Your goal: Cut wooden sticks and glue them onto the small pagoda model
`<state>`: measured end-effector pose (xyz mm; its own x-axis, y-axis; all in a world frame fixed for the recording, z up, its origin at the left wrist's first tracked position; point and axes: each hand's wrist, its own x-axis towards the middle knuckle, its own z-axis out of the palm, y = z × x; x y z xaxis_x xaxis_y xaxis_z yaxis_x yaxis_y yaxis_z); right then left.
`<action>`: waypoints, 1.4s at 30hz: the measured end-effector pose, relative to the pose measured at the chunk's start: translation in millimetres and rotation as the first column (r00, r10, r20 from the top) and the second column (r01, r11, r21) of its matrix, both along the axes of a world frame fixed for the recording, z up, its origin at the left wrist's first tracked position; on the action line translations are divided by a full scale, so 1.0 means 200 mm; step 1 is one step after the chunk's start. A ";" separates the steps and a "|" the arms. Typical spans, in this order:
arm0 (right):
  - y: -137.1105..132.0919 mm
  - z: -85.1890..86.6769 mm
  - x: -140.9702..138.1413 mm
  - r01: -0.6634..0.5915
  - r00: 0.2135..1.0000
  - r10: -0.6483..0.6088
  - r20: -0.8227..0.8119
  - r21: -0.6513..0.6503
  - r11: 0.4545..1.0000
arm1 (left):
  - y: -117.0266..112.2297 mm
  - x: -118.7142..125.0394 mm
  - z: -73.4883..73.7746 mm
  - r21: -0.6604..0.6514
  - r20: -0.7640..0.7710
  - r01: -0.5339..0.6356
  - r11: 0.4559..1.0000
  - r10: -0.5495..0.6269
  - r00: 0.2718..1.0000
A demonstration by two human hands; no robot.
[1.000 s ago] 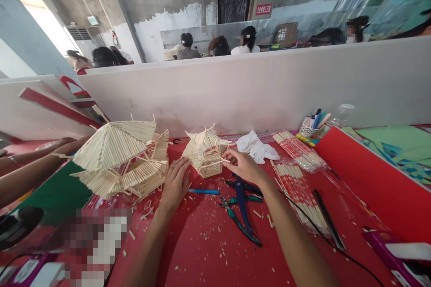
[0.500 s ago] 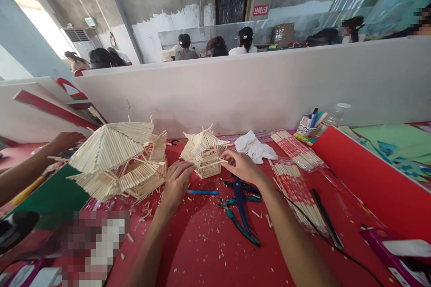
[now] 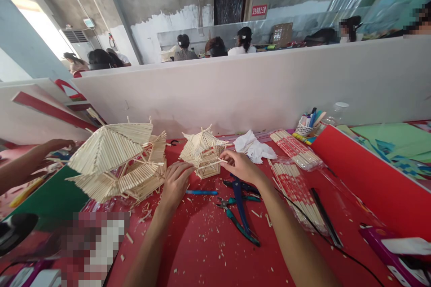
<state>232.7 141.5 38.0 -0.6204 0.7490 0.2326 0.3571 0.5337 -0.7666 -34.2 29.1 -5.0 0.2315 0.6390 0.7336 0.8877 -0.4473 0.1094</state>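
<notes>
A small pavilion model [image 3: 203,152] built of thin wooden sticks stands on the red table [image 3: 208,242]. My left hand [image 3: 175,183] rests against its lower left side, fingers curled toward the base. My right hand [image 3: 241,166] pinches a loose stick [image 3: 215,162] that juts from the model's right side. A larger stick model [image 3: 117,161] with a wide sloped roof stands just left of my left hand.
Blue-handled pliers and cutters [image 3: 239,208] lie just below my right hand, beside a blue pen [image 3: 201,192]. Bundles of wrapped chopsticks [image 3: 296,175], crumpled tissue [image 3: 253,147] and a pen cup [image 3: 307,126] lie to the right. Another person's arm [image 3: 30,161] reaches in at far left. A white partition [image 3: 256,85] backs the table.
My left hand has slid right, closer against the small model's base. The other person's hand at far left has shifted. My right hand stays on the stick.
</notes>
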 end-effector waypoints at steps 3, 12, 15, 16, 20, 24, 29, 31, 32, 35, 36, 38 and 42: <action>0.00 0.00 0.00 -0.001 1.000 0.001 0.002 0.001 1.000 | 0.00 0.00 0.00 0.006 0.014 -0.003 1.000 0.003 1.000; 0.01 -0.01 0.02 -0.021 1.000 0.020 -0.006 -0.027 0.999 | -0.01 0.01 -0.01 0.066 0.031 -0.058 0.996 0.056 0.998; 0.01 -0.01 0.02 -0.023 1.000 0.022 -0.007 -0.049 0.999 | -0.03 0.00 -0.02 0.058 0.107 -0.137 0.989 0.131 0.986; 0.01 -0.01 0.02 -0.023 1.000 0.023 -0.007 -0.047 0.999 | -0.04 -0.01 -0.03 0.042 0.138 -0.162 0.986 0.155 0.978; 0.01 -0.02 0.00 0.008 1.000 -0.008 -0.011 0.006 1.000 | -0.04 -0.04 -0.07 -0.133 0.142 -0.165 0.977 0.184 0.973; -0.01 -0.02 -0.04 0.071 0.997 -0.071 -0.014 0.059 0.996 | -0.01 -0.04 -0.14 -0.345 0.034 -0.141 0.928 0.162 0.986; -0.04 -0.03 -0.10 0.110 0.994 -0.111 0.011 0.102 0.989 | 0.00 -0.01 -0.19 -0.403 -0.045 -0.148 0.903 0.142 0.989; -0.05 -0.03 -0.12 0.108 0.994 -0.110 0.015 0.119 0.987 | 0.00 -0.01 -0.21 -0.395 -0.057 -0.161 0.905 0.150 0.987; -0.06 -0.02 -0.12 0.103 0.994 -0.107 0.024 0.128 0.986 | 0.00 -0.01 -0.21 -0.389 -0.055 -0.160 0.907 0.151 0.987; -0.07 0.00 -0.10 0.078 0.992 -0.093 0.081 0.174 0.982 | 0.00 -0.01 -0.22 -0.368 -0.025 -0.136 0.920 0.136 0.990; -0.07 0.01 -0.09 0.051 0.992 -0.073 0.102 0.200 0.978 | 0.00 -0.01 -0.22 -0.364 -0.015 -0.124 0.923 0.128 0.992; -0.08 0.02 -0.08 -0.035 0.991 -0.002 0.137 0.265 0.964 | 0.00 0.00 -0.21 -0.368 -0.001 -0.098 0.925 0.105 0.994; -0.08 0.02 -0.06 -0.139 0.973 0.064 0.221 0.345 0.928 | -0.01 0.03 -0.20 -0.387 0.013 -0.055 0.920 0.066 0.998</action>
